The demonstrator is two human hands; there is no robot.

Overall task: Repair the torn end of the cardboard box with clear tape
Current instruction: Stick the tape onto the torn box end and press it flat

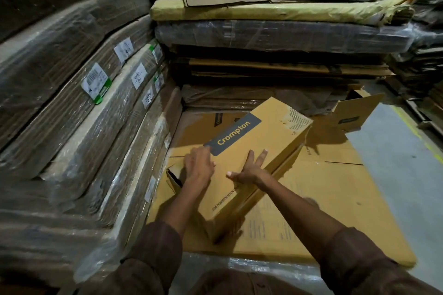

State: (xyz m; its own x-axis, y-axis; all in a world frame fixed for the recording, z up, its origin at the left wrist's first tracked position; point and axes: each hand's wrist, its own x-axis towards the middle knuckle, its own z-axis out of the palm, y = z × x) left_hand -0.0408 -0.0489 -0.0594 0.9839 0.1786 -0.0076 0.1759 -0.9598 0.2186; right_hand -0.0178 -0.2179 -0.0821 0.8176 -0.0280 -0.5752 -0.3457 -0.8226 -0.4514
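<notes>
On your far left, wrapped stacks of flat cardboard with white labels rise like a wall close beside the work. Next comes the torn end of the cardboard box, its flaps gaping open and ragged, pointing toward that wall. Your left hand lies on the box top just beside the tear, fingers bent slightly over the surface, gripping nothing so far as can be seen. Your right hand presses flat on the same top face a little further along, fingers spread and straight, holding nothing.

The box itself lies long and slanted on a flattened cardboard sheet, which rests on a wrapped bale, its far end reaching up to the right.

Judging by this, the repair has barely begun: no tape shows on the tear, and no roll of clear tape is in view anywhere. You look to be steadying or positioning the box. Closing the flaps and taping them is all left.

Behind, a tall pile of flat cartons blocks the far side, and to the right an open carton sits near the box's far end. The left wall leaves you little room at the torn end.
</notes>
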